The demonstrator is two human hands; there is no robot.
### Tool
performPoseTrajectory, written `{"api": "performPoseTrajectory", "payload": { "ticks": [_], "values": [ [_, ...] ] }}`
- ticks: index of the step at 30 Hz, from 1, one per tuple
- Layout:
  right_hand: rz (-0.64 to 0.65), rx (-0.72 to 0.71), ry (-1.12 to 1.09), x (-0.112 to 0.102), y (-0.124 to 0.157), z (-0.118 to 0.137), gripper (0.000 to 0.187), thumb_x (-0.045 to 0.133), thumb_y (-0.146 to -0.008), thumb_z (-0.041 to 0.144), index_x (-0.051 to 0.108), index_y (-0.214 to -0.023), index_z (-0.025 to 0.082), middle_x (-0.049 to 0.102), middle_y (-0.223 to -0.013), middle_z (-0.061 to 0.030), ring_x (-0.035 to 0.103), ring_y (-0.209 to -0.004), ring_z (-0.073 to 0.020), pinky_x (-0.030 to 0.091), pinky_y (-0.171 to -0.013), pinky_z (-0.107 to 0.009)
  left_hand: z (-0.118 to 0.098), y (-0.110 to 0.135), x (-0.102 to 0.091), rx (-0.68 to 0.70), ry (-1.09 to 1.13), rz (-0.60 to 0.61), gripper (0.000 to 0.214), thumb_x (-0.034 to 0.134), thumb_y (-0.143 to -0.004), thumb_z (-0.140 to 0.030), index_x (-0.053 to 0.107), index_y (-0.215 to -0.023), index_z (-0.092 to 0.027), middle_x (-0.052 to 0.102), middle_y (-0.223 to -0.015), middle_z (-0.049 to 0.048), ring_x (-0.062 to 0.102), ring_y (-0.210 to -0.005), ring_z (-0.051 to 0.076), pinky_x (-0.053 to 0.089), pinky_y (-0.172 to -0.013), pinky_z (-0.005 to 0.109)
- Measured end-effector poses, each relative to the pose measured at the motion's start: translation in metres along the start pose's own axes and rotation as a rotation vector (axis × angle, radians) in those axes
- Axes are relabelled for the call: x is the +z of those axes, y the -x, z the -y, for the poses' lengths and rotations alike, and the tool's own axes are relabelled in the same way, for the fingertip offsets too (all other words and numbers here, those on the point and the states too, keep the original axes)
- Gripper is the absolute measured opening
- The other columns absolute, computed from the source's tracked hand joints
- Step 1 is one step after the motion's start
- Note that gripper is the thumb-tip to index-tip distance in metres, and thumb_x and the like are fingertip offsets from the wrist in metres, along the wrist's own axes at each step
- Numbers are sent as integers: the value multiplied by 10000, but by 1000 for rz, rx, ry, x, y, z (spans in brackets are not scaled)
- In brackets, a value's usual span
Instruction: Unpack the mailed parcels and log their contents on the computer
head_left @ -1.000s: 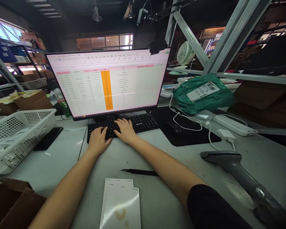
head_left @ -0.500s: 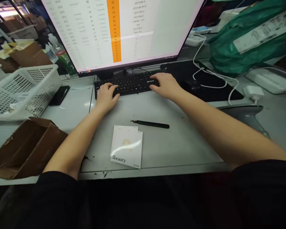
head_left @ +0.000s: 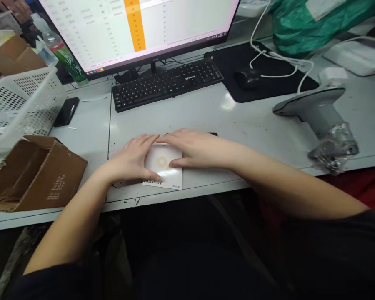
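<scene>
A thin white packet [head_left: 166, 171] is pressed flat at the table's [head_left: 253, 121] near edge, under the left hand [head_left: 131, 160] and right hand [head_left: 195, 148]. Both hands are spread open, with nothing gripped. The packet is judged light, glossy and slippery, and best pinched by its side edges.

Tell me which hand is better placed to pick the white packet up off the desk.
Probably the left hand: it covers the left edge of the white packet with its thumb across the front, close to a pinch. The right hand lies flat over the far edge.
</scene>
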State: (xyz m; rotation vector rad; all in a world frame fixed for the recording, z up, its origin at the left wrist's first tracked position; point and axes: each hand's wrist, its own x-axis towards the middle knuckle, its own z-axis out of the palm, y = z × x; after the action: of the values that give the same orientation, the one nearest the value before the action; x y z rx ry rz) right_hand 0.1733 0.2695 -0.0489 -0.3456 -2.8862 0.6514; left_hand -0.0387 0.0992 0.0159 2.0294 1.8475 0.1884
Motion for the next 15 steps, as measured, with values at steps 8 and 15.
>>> {"api": "performPoseTrajectory", "payload": {
  "ticks": [8,15],
  "values": [
    [59,19,-54,-38,2,52,861,788,-753,505,469,-1518,271,655,-1300,-80,563,-1137,-343,470,-976,-510,3,4,9,-14,-20,-53,1263,865,-636,-614,125,-1616,-320,420,-1489,136,343,-1418,404,209,-1212,626],
    [-76,108,-331,-39,0,40,802,793,-759,370,480,-1496,321,587,-1395,-80,560,-1230,-325,483,-1016,-511,0,7,17,-63,357,-255,1280,921,-634,-480,100,-1612,-386,322,-1602,120,324,-1453,412,260,-1196,608]
  ]
}}
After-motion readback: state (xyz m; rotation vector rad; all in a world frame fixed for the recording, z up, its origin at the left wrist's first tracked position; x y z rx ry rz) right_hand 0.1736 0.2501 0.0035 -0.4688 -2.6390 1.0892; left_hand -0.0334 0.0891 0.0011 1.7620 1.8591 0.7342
